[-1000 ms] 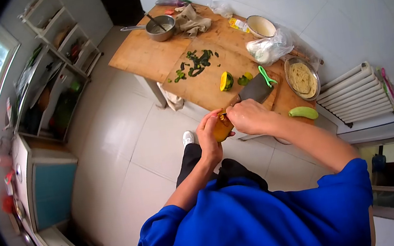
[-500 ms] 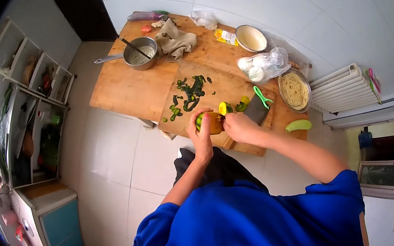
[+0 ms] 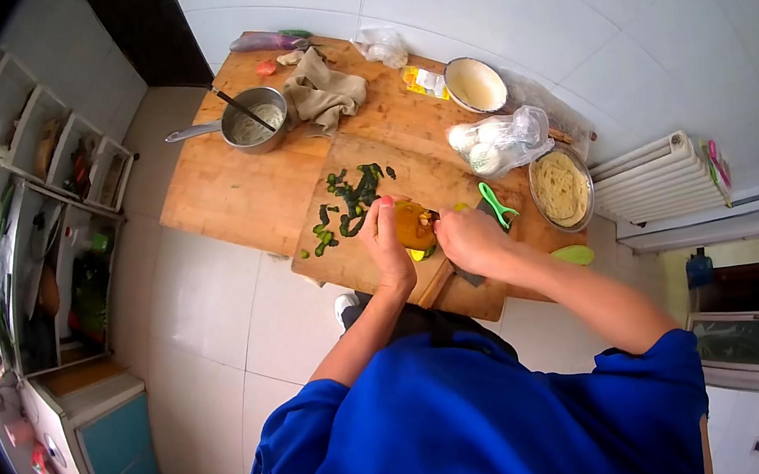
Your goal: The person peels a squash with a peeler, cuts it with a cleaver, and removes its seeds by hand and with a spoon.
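My left hand [image 3: 388,241] is wrapped around the squash [image 3: 413,226], fingers curved behind it, holding it over the board [image 3: 367,149] with its opened end facing right. My right hand [image 3: 474,241] is curled right at that opening; whether it grips a tool, and how tightly, I cannot tell, as the fingers hide it. As I judge it, this scraping at the opening goes best with the left palm firm behind, the fingers out of the stroke's line, and short pulls that follow the inner wall rather than dig through it.

Below my right hand lies the knife [image 3: 469,279], partly hidden, handle toward me, so that wrist should not drop. The peeler [image 3: 497,204] sits just beyond. Peelings [image 3: 351,204] spread left on the board, whose near edge is close to my body. The right side is tighter: the dough bowl [image 3: 590,193] and the gourd [image 3: 574,255] stand near the table's edge. More room shows leftward, where table [image 3: 222,186] runs between board and pan [image 3: 256,138].
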Action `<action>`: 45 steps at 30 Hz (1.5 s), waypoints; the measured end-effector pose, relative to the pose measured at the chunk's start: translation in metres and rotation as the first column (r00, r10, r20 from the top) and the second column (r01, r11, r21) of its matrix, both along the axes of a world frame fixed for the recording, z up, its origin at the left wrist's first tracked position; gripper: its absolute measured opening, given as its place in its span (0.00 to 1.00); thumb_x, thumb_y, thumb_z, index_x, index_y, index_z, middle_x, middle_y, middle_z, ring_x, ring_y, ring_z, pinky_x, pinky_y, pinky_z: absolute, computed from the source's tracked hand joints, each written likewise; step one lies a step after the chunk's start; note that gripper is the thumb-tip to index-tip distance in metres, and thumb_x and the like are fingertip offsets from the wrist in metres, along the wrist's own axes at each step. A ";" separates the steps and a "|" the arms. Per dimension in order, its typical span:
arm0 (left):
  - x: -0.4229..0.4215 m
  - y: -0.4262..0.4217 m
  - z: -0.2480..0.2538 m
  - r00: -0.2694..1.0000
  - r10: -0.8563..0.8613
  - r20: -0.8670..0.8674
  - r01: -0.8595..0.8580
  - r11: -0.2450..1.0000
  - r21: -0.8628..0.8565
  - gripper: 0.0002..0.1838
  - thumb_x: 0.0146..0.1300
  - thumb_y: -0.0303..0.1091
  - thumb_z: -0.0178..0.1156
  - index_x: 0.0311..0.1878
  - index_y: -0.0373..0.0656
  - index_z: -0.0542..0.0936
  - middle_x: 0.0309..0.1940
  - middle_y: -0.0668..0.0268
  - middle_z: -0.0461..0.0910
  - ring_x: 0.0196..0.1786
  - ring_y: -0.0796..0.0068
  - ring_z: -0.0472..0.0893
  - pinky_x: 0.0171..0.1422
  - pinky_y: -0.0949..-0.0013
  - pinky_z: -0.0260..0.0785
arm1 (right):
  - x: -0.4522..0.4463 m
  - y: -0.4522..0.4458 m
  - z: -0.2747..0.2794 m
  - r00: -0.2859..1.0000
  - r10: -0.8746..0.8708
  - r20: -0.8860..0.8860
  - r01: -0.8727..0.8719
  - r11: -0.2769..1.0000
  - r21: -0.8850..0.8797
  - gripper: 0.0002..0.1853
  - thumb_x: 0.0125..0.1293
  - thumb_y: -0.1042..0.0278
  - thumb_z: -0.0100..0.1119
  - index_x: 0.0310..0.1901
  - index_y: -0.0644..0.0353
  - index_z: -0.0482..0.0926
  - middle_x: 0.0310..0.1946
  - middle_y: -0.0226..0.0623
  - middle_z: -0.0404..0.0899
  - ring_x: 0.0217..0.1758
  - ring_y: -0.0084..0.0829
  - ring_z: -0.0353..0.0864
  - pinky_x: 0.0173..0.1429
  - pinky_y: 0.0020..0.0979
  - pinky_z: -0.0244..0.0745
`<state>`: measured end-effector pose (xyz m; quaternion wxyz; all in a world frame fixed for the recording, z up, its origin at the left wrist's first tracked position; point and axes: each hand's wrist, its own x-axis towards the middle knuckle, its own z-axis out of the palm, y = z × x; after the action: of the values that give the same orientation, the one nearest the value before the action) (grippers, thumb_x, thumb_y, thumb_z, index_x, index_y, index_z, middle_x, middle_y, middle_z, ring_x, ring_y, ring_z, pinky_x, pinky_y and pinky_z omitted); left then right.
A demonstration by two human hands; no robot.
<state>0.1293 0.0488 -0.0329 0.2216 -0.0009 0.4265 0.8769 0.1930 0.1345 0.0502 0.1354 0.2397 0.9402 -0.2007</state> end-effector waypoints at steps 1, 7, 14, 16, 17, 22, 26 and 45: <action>0.000 0.002 -0.002 0.999 -0.037 -0.011 0.037 0.999 -0.008 0.16 0.64 0.42 0.50 0.33 0.36 0.76 0.26 0.67 0.75 0.31 0.79 0.72 0.39 0.76 0.64 | 0.000 0.004 0.002 0.997 0.058 0.043 -0.059 0.998 0.024 0.09 0.56 0.71 0.48 0.29 0.69 0.74 0.25 0.56 0.77 0.31 0.51 0.79 0.36 0.45 0.74; -0.003 0.004 -0.013 0.990 -0.121 0.067 0.119 0.992 0.035 0.16 0.63 0.41 0.51 0.34 0.35 0.76 0.31 0.65 0.75 0.34 0.78 0.72 0.42 0.75 0.63 | -0.008 0.009 0.014 0.986 0.134 0.102 -0.141 0.988 0.068 0.08 0.54 0.73 0.50 0.30 0.69 0.75 0.26 0.53 0.78 0.31 0.49 0.80 0.36 0.43 0.75; 0.006 0.011 -0.018 0.943 -0.182 0.280 0.198 0.980 -0.032 0.18 0.62 0.45 0.52 0.30 0.37 0.75 0.30 0.68 0.72 0.33 0.80 0.69 0.41 0.74 0.61 | -0.013 0.011 0.027 0.917 0.367 0.156 -0.393 0.897 0.202 0.08 0.54 0.73 0.49 0.31 0.67 0.76 0.27 0.50 0.79 0.31 0.45 0.81 0.34 0.39 0.75; -0.001 0.006 -0.005 0.946 -0.245 0.213 0.262 0.964 -0.054 0.18 0.62 0.46 0.51 0.29 0.38 0.74 0.29 0.70 0.71 0.32 0.81 0.68 0.39 0.75 0.60 | -0.013 0.012 0.026 0.918 0.361 0.163 -0.389 0.901 0.193 0.08 0.55 0.73 0.48 0.32 0.67 0.76 0.26 0.49 0.80 0.32 0.44 0.81 0.34 0.38 0.75; -0.003 0.000 -0.001 0.940 -0.304 0.153 0.318 0.944 -0.082 0.18 0.63 0.46 0.50 0.28 0.39 0.74 0.28 0.72 0.71 0.31 0.83 0.67 0.37 0.75 0.59 | -0.014 0.010 0.027 0.915 0.366 0.168 -0.394 0.900 0.187 0.08 0.55 0.73 0.48 0.32 0.67 0.76 0.26 0.49 0.80 0.32 0.44 0.81 0.34 0.38 0.75; -0.013 0.000 -0.008 0.942 -0.315 0.114 0.324 0.944 -0.067 0.18 0.63 0.47 0.50 0.29 0.40 0.73 0.27 0.73 0.71 0.31 0.84 0.67 0.36 0.76 0.59 | -0.013 0.011 0.027 0.930 0.345 0.128 -0.368 0.888 0.276 0.09 0.59 0.69 0.46 0.32 0.64 0.74 0.22 0.48 0.78 0.26 0.49 0.78 0.32 0.46 0.72; -0.001 0.000 -0.003 0.923 -0.296 0.245 0.302 0.953 0.013 0.18 0.63 0.47 0.50 0.36 0.39 0.74 0.31 0.71 0.73 0.33 0.82 0.70 0.40 0.76 0.62 | -0.011 0.014 0.034 0.841 0.532 0.102 -0.526 0.756 0.389 0.08 0.57 0.68 0.47 0.30 0.63 0.74 0.17 0.46 0.76 0.24 0.47 0.78 0.29 0.43 0.73; -0.004 -0.003 0.018 0.907 -0.286 0.310 0.241 0.955 0.175 0.16 0.62 0.40 0.57 0.48 0.40 0.73 0.37 0.66 0.76 0.36 0.77 0.76 0.40 0.74 0.71 | -0.021 0.007 0.032 0.968 0.248 0.036 -0.246 0.917 0.315 0.11 0.60 0.68 0.47 0.28 0.65 0.76 0.21 0.52 0.77 0.27 0.49 0.79 0.34 0.46 0.73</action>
<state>0.1250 0.0455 -0.0145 0.4063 -0.0759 0.3202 0.8525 0.1716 0.1413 0.0818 0.1173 0.1373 0.9831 -0.0289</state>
